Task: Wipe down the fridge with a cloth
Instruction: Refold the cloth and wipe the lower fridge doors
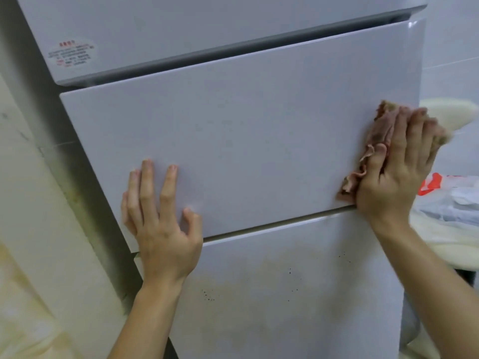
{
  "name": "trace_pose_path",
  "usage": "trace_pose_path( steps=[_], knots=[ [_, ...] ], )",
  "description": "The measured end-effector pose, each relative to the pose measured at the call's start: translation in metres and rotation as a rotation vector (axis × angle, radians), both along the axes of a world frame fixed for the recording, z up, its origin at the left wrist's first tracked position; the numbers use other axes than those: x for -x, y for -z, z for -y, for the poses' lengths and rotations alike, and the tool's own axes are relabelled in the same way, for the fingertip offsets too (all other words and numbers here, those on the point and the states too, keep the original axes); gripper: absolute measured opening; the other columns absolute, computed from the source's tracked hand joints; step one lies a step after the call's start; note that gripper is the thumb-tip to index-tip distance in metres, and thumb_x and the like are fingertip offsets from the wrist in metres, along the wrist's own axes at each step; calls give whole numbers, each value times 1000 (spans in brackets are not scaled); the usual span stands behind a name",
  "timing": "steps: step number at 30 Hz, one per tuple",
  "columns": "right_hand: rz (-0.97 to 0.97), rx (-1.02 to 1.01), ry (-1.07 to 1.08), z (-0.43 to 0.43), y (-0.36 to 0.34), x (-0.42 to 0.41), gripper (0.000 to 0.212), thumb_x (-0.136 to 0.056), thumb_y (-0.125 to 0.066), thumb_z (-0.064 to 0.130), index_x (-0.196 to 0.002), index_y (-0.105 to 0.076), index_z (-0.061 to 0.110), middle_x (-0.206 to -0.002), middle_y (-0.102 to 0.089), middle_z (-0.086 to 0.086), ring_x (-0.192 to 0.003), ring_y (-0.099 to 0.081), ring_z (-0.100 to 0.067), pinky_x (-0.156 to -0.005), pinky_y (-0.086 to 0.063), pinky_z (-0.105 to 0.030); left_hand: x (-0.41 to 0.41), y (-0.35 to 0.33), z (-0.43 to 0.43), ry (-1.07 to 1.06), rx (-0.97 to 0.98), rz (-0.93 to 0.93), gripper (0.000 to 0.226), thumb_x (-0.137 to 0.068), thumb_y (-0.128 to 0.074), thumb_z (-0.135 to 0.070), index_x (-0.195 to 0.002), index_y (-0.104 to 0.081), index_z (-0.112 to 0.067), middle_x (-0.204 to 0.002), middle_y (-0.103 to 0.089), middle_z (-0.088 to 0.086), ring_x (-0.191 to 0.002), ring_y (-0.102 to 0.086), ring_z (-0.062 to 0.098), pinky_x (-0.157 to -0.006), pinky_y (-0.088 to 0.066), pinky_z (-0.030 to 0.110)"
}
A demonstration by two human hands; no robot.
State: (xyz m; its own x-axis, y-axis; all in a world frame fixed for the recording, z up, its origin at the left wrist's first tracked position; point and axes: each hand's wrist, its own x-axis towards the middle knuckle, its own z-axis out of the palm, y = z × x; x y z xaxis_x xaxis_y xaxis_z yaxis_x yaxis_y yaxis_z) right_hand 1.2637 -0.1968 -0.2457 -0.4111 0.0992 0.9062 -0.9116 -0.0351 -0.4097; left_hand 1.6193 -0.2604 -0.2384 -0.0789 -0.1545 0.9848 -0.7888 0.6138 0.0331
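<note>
— White tiles (pixel 453 47) stand behind on the right, and the white fridge (pixel 272 156) fills most of what we see. How many fronts do we count?
— Three: a top door (pixel 181 22) with one sticker (pixel 72 54), a middle panel (pixel 220 130), and a lower door (pixel 285 307) with dark specks and a yellowish stain.
— And the cloth (pixel 373 141)?
— One, pinkish and crumpled, at the middle panel's right edge. Its long axis runs steeply up the panel, with the lower end by the bottom seam and the upper end leaning right. A corner pokes past the fridge's side.
— Our grip on it?
— Our right hand (pixel 396 177) lies flat over it, fingers straight and pointing up, pressing it to the panel. Nothing curls round it.
— The other one?
— Our left hand (pixel 160 229) rests spread on the same panel's lower left, its grip open, holding nothing.
— Anything else?
— One plastic bag (pixel 453 198) with red print, right of the fridge.
</note>
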Motion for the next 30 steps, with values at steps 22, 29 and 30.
trace_pose_path(
  steps=[22,29,30],
  knots=[
    [-307,-168,-410,30,68,-202,48,-113,-34,23,-156,-42,3,-164,-37,-17,-156,-27,-37,-128,-18,-54,-88,99,21,15,-134,-186,58,-100,-50,-10,-158,-40,-9,-168,-27,20,-158,-22,38,-129,-17,51],
    [-666,-392,-318,51,103,-306,63,-106,-53,21,-164,-30,20,-172,-25,2,-160,-15,-14,-130,-9,-36,-104,110,26,-9,-142,-105,65,-94,-44,-9,-159,-41,-16,-170,-22,14,-160,-12,28,-128,-15,55],
    [-675,-400,-311,53,104,-313,64,-106,-53,21,-165,-27,20,-172,-22,2,-160,-12,-14,-131,-9,-37,-106,110,25,-11,-146,-113,66,-93,-42,-8,-159,-41,-17,-171,-22,15,-160,-11,27,-128,-15,55]
  ],
)
